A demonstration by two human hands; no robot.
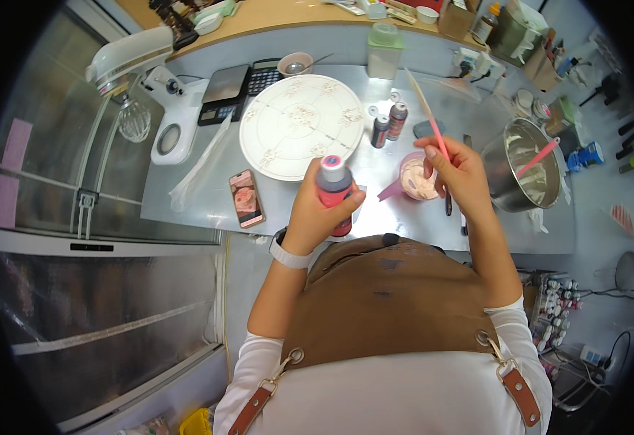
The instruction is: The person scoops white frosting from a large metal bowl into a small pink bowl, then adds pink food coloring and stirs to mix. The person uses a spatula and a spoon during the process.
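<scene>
My left hand (317,214) is wrapped round a pink-red bottle (335,190) with a grey upper part and a pale cap, held upright above the table's near edge. Between the fingers of my right hand (458,170) is a slim spatula (436,132) with a pink handle, its long pale end pointing up and away. Just beneath that hand stands a pink cup (418,180) of pale pink cream, partly covered by the fingers. Two small dark bottles (380,132) stand behind the cup. Left of them is a round white patterned turntable (299,138).
A phone (246,199) lies on the metal table (208,185) at left. Farther back are a stand mixer (175,119), a scale (226,83) and a calculator (264,76). A steel bowl (504,185) with a pink-handled tool stands at right. A lidded container (385,52) is at the back.
</scene>
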